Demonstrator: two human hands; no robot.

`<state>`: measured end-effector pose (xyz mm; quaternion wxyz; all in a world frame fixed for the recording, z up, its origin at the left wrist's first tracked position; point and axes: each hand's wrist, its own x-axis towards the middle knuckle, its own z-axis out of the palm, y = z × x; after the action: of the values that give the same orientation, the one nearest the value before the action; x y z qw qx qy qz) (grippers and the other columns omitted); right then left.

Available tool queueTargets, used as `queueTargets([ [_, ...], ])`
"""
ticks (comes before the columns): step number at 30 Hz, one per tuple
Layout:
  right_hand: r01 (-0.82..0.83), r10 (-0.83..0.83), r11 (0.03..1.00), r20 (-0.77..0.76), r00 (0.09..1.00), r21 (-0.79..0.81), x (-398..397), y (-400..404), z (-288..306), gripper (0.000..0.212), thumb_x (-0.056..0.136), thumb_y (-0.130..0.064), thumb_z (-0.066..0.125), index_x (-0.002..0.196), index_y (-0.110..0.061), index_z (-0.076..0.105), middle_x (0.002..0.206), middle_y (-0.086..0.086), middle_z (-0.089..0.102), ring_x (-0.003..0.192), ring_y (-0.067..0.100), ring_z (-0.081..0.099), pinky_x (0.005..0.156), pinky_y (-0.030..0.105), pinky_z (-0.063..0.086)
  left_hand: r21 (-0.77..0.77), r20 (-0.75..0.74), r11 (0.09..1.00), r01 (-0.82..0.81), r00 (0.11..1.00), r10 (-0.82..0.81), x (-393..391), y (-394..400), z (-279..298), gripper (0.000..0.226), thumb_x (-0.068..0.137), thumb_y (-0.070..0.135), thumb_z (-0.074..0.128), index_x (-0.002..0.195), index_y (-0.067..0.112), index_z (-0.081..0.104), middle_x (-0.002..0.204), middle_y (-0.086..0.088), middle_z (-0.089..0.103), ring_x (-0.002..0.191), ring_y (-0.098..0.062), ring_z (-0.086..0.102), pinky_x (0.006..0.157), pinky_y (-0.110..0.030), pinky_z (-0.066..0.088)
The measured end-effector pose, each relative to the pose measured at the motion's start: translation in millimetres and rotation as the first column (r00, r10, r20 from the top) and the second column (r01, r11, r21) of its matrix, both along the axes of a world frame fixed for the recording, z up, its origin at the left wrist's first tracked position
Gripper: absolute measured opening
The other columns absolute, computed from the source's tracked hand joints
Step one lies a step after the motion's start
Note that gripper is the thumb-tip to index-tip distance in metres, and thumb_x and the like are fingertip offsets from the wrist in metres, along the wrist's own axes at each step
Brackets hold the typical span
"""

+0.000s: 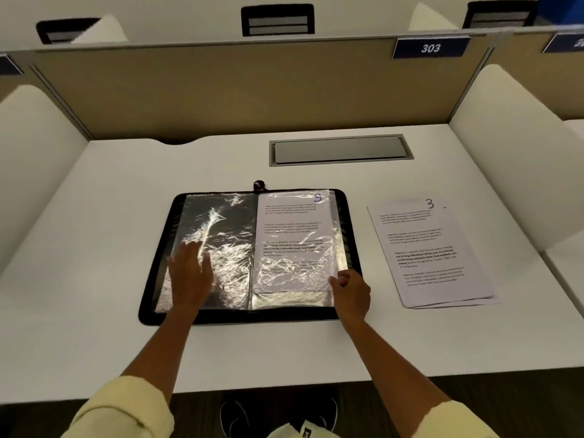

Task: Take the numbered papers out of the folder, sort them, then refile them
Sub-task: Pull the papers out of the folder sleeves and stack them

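Beside folder (pixel 243 316): loose papers (pixel 433 251) (topmost "3"), well apart.

Single view only, head-worn wide-angle camera; no second view shared scene with it. Camera sat above near edge of white rectangular desk (pixel 94 327), faced forward and steeply down. Open black zip folder with clear plastic sleeves (pixel 246 316) lay near frame centre, close to lens; both forearms entered from bottom edge. Far edge of desk and beige partition panel (pixel 205 90) filled upper half. Wide lens bowed straight edges outward near frame sides. Floor showed below near edge.
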<state>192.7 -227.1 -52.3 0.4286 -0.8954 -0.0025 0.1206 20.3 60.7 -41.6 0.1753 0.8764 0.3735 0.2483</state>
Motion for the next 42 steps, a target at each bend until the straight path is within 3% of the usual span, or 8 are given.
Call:
queueTargets([
  [3,0.025,-0.025,1.0,-0.004,1.0,0.017,-1,-1,0,0.012,0.086,-0.022,0.076,0.087,-0.014,0.067,0.076,-0.001,0.065,0.075,0.023,0.064,0.065,0.029,0.046,0.058,-0.139,0.987,0.149,0.98,-0.14,11,-22,-12,0.049,0.097,0.034,0.031,0.128,0.006,0.057,0.138,-0.016,0.053,0.138,-0.033,0.039,0.115,-0.061,0.022],
  [8,0.017,-0.018,0.999,0.02,1.0,0.028,-2,-2,2,0.013,0.09,-0.024,0.072,0.089,-0.012,0.068,0.074,-0.005,0.063,0.071,0.019,0.062,0.064,0.027,0.044,-0.146,-0.237,0.953,0.264,0.926,-0.293,20,-52,-28,0.067,0.094,0.05,0.026,0.144,0.008,0.045,0.157,-0.015,0.031,0.148,-0.033,0.019,0.115,-0.057,0.02],
  [12,0.011,-0.012,1.0,0.045,0.999,0.024,-4,-2,1,0.014,0.093,-0.025,0.069,0.089,-0.012,0.069,0.082,0.002,0.069,0.075,0.021,0.065,0.064,0.028,0.046,-0.182,-0.343,0.936,0.303,0.872,-0.349,18,-50,-39,0.079,0.097,0.063,0.014,0.142,0.005,0.044,0.151,-0.022,0.036,0.141,-0.044,0.029,0.105,-0.063,0.036],
  [18,0.017,-0.018,1.0,0.098,0.995,0.018,-4,-2,3,0.016,0.093,-0.024,0.069,0.096,-0.009,0.071,0.099,0.008,0.063,0.086,0.023,0.063,0.068,0.03,0.046,-0.155,-0.413,0.939,0.308,0.843,-0.345,18,-51,-36,0.082,0.097,0.064,0.011,0.142,0.005,0.045,0.152,-0.024,0.035,0.139,-0.046,0.032,0.102,-0.062,0.039],
  [24,0.01,-0.018,0.998,0.12,0.993,0.065,-6,-1,0,0.017,0.097,-0.026,0.062,0.099,-0.012,0.071,0.092,0.006,0.068,0.082,0.023,0.065,0.065,0.031,0.051,-0.201,-0.266,0.883,0.425,0.843,-0.467,27,-75,-32,0.085,0.089,0.073,0.03,0.15,0.015,0.036,0.162,-0.012,0.015,0.15,-0.027,0.01,0.119,-0.054,0.015],
  [29,0.041,-0.055,0.98,0.064,0.996,0.197,-5,0,13,0.016,0.098,-0.025,0.062,0.098,-0.011,0.071,0.087,0.002,0.071,0.077,0.015,0.064,0.062,0.02,0.043,-0.13,-0.11,0.778,0.614,0.771,-0.627,36,-100,-36,0.093,0.073,0.077,0.063,0.142,0.018,0.047,0.16,-0.009,0.026,0.15,-0.026,0.015,0.117,-0.052,0.018],
  [36,0.079,-0.078,0.945,-0.018,0.997,0.318,-2,2,25,0.014,0.096,-0.029,0.066,0.092,-0.015,0.069,0.083,-0.002,0.069,0.072,0.005,0.062,0.061,0.012,0.043,-0.098,0.038,0.786,0.611,0.791,-0.61,51,-116,-18,0.035,0.079,0.048,0.069,0.095,0.017,0.07,0.12,-0.002,0.063,0.117,-0.018,0.054,0.097,-0.039,0.048],
  [42,0.14,-0.128,0.922,-0.057,0.99,0.362,-9,5,27,0.029,0.102,-0.033,0.053,0.091,-0.012,0.07,0.08,0.0,0.068,0.074,0.009,0.062,0.063,0.021,0.047,-0.179,0.053,0.779,0.602,0.796,-0.603,51,-111,-11,0.008,0.08,0.019,0.074,0.084,0.012,0.074,0.096,0.001,0.071,0.093,-0.016,0.062,0.079,-0.04,0.054],
])
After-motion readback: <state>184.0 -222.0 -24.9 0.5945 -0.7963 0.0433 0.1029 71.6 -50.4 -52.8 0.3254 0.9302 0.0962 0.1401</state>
